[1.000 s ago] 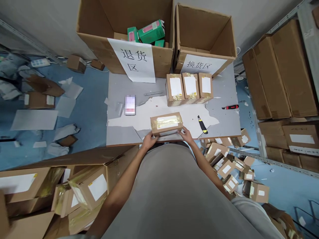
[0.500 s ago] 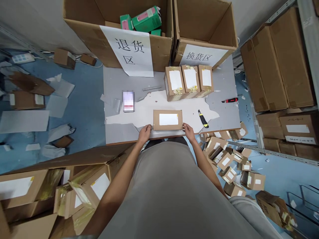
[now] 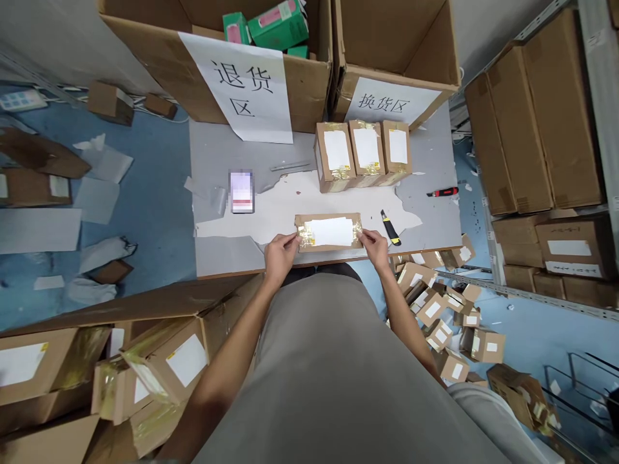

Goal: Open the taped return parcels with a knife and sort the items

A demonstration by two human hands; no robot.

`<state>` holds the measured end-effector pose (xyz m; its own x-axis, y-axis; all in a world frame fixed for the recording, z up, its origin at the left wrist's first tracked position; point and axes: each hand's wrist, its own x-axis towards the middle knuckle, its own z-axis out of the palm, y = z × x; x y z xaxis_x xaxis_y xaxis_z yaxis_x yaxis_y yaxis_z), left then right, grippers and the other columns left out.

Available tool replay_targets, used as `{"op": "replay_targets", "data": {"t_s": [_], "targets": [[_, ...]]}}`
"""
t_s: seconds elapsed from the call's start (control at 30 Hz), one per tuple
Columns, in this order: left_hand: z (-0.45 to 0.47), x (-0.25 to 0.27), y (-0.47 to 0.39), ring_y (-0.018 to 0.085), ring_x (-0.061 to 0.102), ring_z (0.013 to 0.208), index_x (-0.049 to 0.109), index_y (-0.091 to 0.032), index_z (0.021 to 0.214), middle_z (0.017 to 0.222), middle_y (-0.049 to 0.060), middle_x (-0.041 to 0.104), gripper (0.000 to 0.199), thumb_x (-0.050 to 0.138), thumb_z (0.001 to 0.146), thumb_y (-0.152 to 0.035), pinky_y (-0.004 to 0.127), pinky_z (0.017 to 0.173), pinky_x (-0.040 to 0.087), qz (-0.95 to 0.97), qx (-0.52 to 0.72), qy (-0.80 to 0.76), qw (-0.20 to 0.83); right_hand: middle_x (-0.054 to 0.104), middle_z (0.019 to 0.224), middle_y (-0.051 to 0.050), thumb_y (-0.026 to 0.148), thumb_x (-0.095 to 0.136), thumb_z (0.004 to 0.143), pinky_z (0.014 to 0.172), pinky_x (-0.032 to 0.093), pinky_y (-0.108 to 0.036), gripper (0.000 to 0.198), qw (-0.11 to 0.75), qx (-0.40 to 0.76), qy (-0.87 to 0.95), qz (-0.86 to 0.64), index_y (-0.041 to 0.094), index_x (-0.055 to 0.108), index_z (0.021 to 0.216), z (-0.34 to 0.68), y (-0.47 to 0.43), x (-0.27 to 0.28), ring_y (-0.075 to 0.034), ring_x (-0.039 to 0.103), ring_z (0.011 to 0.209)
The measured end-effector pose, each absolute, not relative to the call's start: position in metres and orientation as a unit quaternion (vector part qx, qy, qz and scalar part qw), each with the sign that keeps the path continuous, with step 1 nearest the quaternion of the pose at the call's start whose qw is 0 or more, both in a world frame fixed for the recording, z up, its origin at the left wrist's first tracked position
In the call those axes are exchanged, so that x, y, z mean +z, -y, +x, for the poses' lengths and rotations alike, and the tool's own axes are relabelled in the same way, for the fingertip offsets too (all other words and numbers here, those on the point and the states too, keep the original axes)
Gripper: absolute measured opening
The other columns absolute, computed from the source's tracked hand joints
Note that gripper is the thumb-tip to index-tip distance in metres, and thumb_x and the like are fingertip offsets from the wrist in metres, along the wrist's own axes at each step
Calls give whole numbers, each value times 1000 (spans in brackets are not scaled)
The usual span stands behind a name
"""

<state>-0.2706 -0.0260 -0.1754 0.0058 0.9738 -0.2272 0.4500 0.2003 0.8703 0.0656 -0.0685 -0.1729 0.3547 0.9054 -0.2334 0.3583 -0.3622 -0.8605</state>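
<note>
The left hand (image 3: 281,259) and right hand (image 3: 374,249) are both curling nearly closed, fingertips pinching opposite short ends of one taped, white-labelled cardboard carton (image 3: 331,232) near the front edge of the table (image 3: 217,254). Behind it, three labelled cartons (image 3: 366,151) are standing side by side, while two utility knives, one yellow-and-black (image 3: 391,227) and one red-and-black (image 3: 443,192), are lying to the right and one phone (image 3: 242,191) to the left. Two big open boxes (image 3: 309,90) are standing at the back, the left one holding three visible green boxes (image 3: 279,26).
</note>
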Motion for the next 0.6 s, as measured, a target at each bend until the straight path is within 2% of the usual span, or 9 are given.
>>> {"op": "replay_targets", "data": {"t_s": [0.13, 0.3, 0.5, 0.6], "targets": [[-261, -167, 17, 28, 81, 101, 91, -20, 121, 112, 8, 86, 38, 74, 101, -49, 39, 101, 64, 548, 258, -668, 432, 87, 120, -14, 77, 79, 91, 109, 65, -48, 63, 329, 378, 439, -746, 20, 91, 114, 74, 51, -169, -35, 81, 116], [-250, -182, 21, 32, 79, 107, 90, -17, 122, 116, 13, 86, 37, 71, 102, -42, 42, 107, 62, 530, 220, -690, 441, 88, 124, -14, 71, 83, 90, 110, 66, -50, 54, 292, 416, 413, -756, 22, 91, 110, 73, 47, -188, -37, 83, 116], [-250, -205, 33, 31, 78, 120, 84, -14, 130, 127, 16, 84, 53, 65, 104, -55, 43, 113, 62, 471, 292, -688, 469, 89, 123, -13, 72, 79, 94, 110, 66, -48, 58, 281, 456, 421, -732, 21, 89, 120, 83, 50, -201, -34, 83, 116], [-252, -219, 38, 29, 79, 120, 75, -10, 145, 135, 19, 82, 56, 56, 106, -46, 45, 112, 64, 399, 297, -701, 511, 85, 137, -15, 73, 61, 104, 110, 67, -49, 66, 301, 500, 398, -708, 19, 84, 133, 89, 58, -212, -32, 82, 118]]}}
